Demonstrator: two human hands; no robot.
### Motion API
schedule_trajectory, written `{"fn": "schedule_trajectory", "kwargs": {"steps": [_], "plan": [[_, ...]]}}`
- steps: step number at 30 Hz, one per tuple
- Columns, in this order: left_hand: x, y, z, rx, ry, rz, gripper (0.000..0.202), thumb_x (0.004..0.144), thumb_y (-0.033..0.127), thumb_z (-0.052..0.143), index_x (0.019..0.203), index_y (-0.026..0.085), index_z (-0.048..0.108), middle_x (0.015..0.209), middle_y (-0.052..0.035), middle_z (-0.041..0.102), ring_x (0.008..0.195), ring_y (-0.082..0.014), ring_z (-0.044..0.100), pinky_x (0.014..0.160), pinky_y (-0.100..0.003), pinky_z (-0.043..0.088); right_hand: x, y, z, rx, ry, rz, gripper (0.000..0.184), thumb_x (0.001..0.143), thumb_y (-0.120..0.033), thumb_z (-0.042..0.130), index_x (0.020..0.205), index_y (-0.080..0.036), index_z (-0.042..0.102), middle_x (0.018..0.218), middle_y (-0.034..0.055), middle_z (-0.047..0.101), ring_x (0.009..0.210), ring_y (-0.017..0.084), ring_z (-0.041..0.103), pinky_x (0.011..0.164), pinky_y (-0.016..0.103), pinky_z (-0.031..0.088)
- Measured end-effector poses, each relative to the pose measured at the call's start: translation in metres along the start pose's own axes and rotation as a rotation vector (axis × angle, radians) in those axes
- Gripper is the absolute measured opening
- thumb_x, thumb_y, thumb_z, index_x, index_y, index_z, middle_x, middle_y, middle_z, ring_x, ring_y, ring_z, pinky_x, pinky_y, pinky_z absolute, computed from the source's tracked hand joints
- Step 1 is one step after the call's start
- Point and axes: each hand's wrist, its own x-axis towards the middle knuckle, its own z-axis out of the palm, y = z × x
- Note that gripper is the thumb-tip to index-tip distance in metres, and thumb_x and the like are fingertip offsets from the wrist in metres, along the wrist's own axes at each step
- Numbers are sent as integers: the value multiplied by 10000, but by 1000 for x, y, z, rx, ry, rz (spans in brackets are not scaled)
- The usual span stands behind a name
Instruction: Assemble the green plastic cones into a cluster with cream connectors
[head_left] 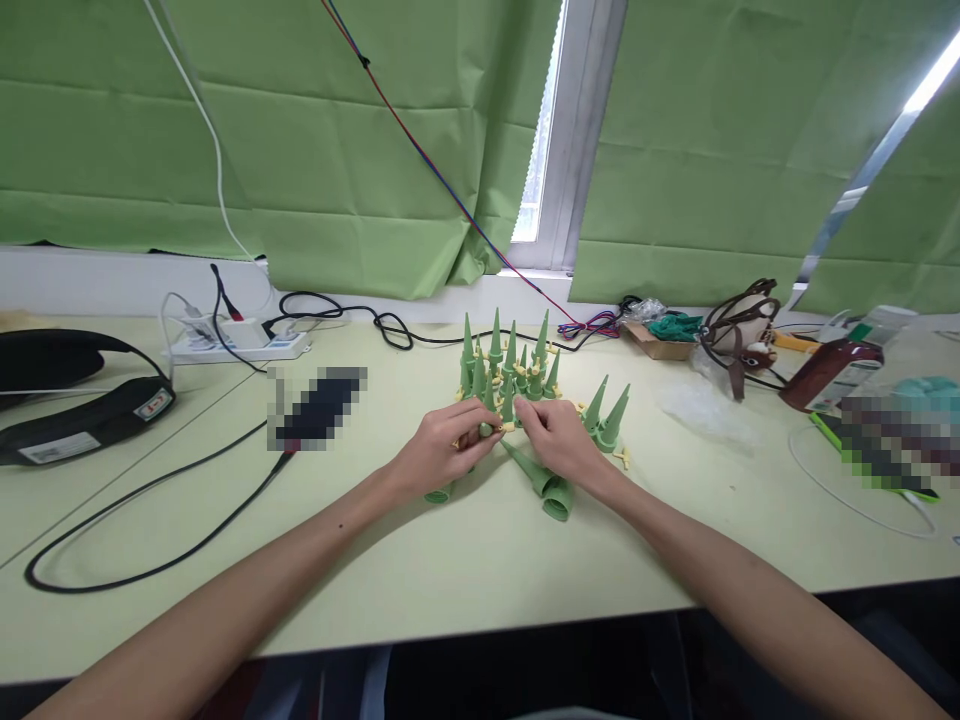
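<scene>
My left hand (454,440) is closed, its fingertips pinching a small green piece that looks like part of a plastic plant-watering spike. A yellow valve piece (508,428) shows at those fingertips, between my two hands. My right hand (559,435) is curled shut close beside it; what its fingers hold is hidden. Several green cone-shaped watering spikes (496,340) with yellow fittings stand upright just beyond my hands. Two hollow green spikes (556,498) lie below my right hand, and another open spike end (439,495) pokes out under my left.
More spikes (613,420) stand to the right, with a loose yellow valve (624,458) beside them. Farther right are a clear plastic bag (705,412) and a dark red bottle (832,372). On the left are a power strip (240,347), a blurred-out phone (319,408) and a black cable.
</scene>
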Motion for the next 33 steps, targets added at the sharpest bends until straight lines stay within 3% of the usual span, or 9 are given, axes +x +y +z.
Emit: {"fn": "schedule_trajectory", "kwargs": {"steps": [4, 9, 20, 33], "plan": [[0, -2, -3, -33, -7, -146, 117, 897, 280, 620, 928, 169, 646, 777, -14, 647, 554, -74, 515, 531, -190, 450, 0, 1, -2, -31, 60, -49, 498, 996, -402, 383, 567, -194, 237, 508, -49, 230, 495, 88, 219, 507, 273, 201], [-1, -3, -4, -79, -96, -280, 181, 897, 320, 599, 1001, 177, 635, 713, 14, 641, 533, -79, 533, 518, -189, 437, -1, 0, 0, -36, 58, -100, 473, 999, -368, 396, 582, -190, 258, 508, -51, 256, 492, 87, 234, 511, 267, 215], [1, -3, -5, -45, -176, -297, 171, 909, 329, 574, 966, 182, 640, 557, 70, 437, 502, -77, 378, 520, -203, 355, -3, 0, 3, -14, 7, -181, 399, 990, -313, 432, 621, -198, 334, 524, -56, 330, 494, 92, 297, 526, 254, 258], [1, -5, -3, -22, -232, -294, 230, 929, 393, 553, 887, 180, 630, 622, 45, 538, 528, -89, 434, 554, -212, 381, -5, -1, 3, 3, 24, -215, 322, 981, -266, 458, 670, -197, 409, 557, -57, 370, 507, 93, 326, 537, 238, 284]]}}
